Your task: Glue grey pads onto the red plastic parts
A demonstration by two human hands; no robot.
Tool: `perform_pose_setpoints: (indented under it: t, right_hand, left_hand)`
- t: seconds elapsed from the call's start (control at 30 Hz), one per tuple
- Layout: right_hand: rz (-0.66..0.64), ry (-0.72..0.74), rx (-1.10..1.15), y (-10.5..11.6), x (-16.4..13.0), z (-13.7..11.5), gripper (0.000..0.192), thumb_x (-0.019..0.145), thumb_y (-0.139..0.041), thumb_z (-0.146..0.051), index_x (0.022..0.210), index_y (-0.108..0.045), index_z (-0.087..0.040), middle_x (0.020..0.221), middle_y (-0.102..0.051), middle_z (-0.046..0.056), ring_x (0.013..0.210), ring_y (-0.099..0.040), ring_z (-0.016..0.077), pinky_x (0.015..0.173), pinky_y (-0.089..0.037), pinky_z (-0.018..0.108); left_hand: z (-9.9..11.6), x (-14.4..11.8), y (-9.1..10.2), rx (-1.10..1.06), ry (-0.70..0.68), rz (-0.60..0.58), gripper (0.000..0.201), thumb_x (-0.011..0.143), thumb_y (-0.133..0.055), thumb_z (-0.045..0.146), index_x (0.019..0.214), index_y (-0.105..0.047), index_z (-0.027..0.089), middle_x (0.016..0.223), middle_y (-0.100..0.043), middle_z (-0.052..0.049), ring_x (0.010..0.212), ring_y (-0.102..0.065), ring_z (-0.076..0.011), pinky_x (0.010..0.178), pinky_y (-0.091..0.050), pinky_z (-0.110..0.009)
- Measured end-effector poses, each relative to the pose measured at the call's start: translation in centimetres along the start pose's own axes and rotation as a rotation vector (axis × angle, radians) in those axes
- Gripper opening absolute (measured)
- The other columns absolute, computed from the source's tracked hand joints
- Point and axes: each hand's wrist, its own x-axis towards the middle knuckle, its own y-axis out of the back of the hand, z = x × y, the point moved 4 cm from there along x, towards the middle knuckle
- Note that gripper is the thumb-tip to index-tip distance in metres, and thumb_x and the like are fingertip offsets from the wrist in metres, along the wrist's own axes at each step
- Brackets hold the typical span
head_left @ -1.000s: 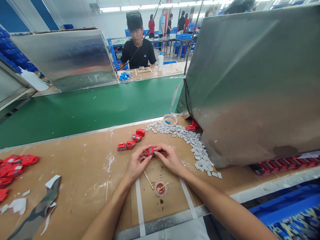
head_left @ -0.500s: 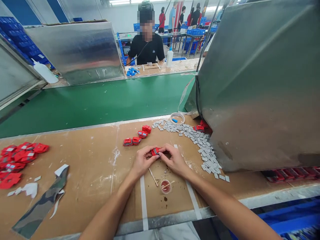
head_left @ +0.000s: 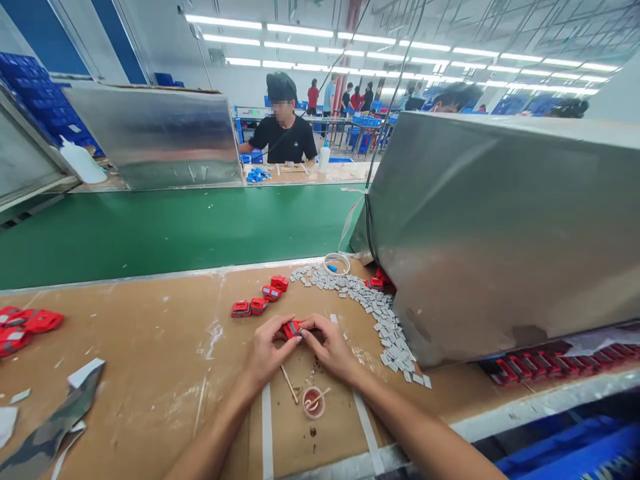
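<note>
Between my two hands is a small red plastic piece [head_left: 291,329] with a grey band, shaped like a toy vehicle part. My left hand [head_left: 266,352] grips its left side between thumb and fingers. The fingertips of my right hand [head_left: 331,345] pinch its right end; part of the piece is hidden by them. Just below the hands stands a small round cup [head_left: 313,403] of reddish content, with a thin stick in it. A second wooden stick [head_left: 290,385] lies left of the cup. Several similar red pieces [head_left: 259,305] sit in a line beyond my left hand.
Many flat grey tiles [head_left: 373,300] curve along the right, beside a tape roll [head_left: 337,264]. A large metal box [head_left: 490,247] stands at right, with red pieces [head_left: 545,365] under its edge. More red pieces [head_left: 37,321] lie left. Across the green belt [head_left: 190,227] sits a person [head_left: 285,137].
The view has tilted up and shifted right, showing more ceiling lights. Both hands keep hold of the red piece in nearly the same pose. The person opposite has an arm out to the side.
</note>
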Motion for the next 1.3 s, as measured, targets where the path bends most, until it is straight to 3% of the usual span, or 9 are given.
perform_pose_setpoints:
  t: [0.13,0.33,0.5,0.63,0.8,0.93,1.3]
  right_hand:
    - [0.030,0.013,-0.042,0.0,0.1,-0.5,0.011,0.096,-0.058,-0.023,0.092,-0.067,-0.019,0.101,-0.069,0.007,0.096,-0.066,0.0192,0.086,-0.052,0.033]
    - [0.036,-0.018,-0.227,-0.1,-0.1,-0.5,0.011,0.095,-0.058,-0.020,0.094,-0.069,-0.019,0.091,-0.060,0.005,0.076,-0.060,0.0162,0.066,-0.048,0.027]
    - [-0.029,-0.010,-0.276,-0.4,0.0,-0.2,0.011,0.095,-0.057,-0.018,0.093,-0.068,-0.019,0.087,-0.063,0.004,0.075,-0.060,0.0168,0.067,-0.048,0.028]
    - [-0.045,-0.028,-0.275,-0.5,0.0,0.2,0.011,0.094,-0.057,-0.015,0.095,-0.067,-0.018,0.087,-0.064,0.004,0.075,-0.060,0.0168,0.066,-0.047,0.028]
    - [-0.067,-0.046,-0.341,-0.5,-0.1,0.6,0.010,0.093,-0.059,-0.014,0.096,-0.067,-0.019,0.087,-0.064,0.004,0.073,-0.060,0.0172,0.065,-0.046,0.028]
    - [-0.080,-0.006,-0.405,-0.7,-0.1,0.5,0.009,0.092,-0.059,-0.013,0.094,-0.066,-0.019,0.085,-0.064,0.005,0.073,-0.061,0.0182,0.065,-0.046,0.029]
    - [-0.083,0.045,-0.360,-0.7,-0.1,0.3,0.009,0.094,-0.055,-0.015,0.090,-0.063,-0.018,0.083,-0.065,0.005,0.073,-0.061,0.0183,0.064,-0.045,0.028]
  left_hand:
    - [-0.7,0.0,0.0,-0.032,0.024,-0.029,0.030,0.086,-0.071,0.034,0.111,-0.075,0.018,0.104,-0.076,-0.011,0.092,-0.074,-0.0225,0.078,-0.062,-0.031]
    - [-1.3,0.2,0.3,-0.030,0.053,-0.026,0.039,0.080,-0.076,0.041,0.111,-0.075,0.017,0.098,-0.074,-0.011,0.081,-0.071,-0.0214,0.069,-0.061,-0.030]
    - [-0.9,0.5,0.4,-0.011,0.051,-0.020,0.033,0.083,-0.074,0.043,0.104,-0.077,0.018,0.090,-0.073,-0.008,0.074,-0.068,-0.0193,0.064,-0.057,-0.027]
    - [-1.3,0.4,0.3,-0.002,0.094,-0.059,0.037,0.087,-0.069,0.042,0.114,-0.075,0.018,0.096,-0.076,-0.010,0.075,-0.069,-0.0190,0.065,-0.056,-0.027]
    - [-1.9,0.1,0.3,0.072,0.113,-0.044,0.045,0.080,-0.076,0.042,0.120,-0.073,0.021,0.101,-0.080,-0.010,0.082,-0.073,-0.0245,0.076,-0.060,-0.035]
    - [-1.9,-0.1,0.2,0.103,0.083,-0.031,0.038,0.080,-0.075,0.039,0.115,-0.074,0.023,0.108,-0.079,-0.010,0.094,-0.074,-0.0281,0.085,-0.059,-0.038]
    - [-1.2,-0.3,0.0,0.060,0.138,-0.061,0.034,0.084,-0.070,0.037,0.110,-0.074,0.016,0.094,-0.080,-0.009,0.077,-0.071,-0.0221,0.070,-0.054,-0.029]
